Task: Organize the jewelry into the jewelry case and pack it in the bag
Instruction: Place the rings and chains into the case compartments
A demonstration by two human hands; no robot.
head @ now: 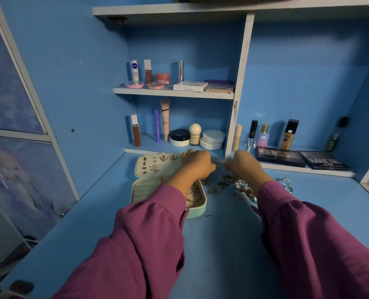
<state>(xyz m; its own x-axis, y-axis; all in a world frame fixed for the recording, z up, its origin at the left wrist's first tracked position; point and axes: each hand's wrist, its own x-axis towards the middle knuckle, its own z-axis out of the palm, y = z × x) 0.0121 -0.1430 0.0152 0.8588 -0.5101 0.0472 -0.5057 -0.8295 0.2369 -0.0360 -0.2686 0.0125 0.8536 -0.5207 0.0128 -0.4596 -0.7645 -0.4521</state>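
1. On the blue bench [222, 244] an open case [197, 207] lay at centre left, its mint base toward the person and its lid [155, 167] folded back toward the shelves.
2. The lid's cream panel carried rows of earrings [155, 164] pinned to it.
3. The base held ring rolls [146, 187] on its left side and some rings [193, 192] in a compartment on the right, partly hidden by the left arm.
4. The left hand [195, 165] reached over the case, fingers curled near the lid's right edge; whether it pinched anything could not be told.
5. The right hand [243, 166] was just beside it, fingers curled downward at the far edge of the loose jewelry; its hold could not be told either.
6. A loose heap of jewelry [231, 184] lay on the bench right of the case, between the two arms.
7. Two silver rings [286, 184] lay apart from the heap, further right.
8. Both arms wore magenta sleeves [153, 244].
9. Behind, shelves held cosmetics [179, 134], and two palettes [302, 159] lay on the low ledge at right.
10. No bag was in view.
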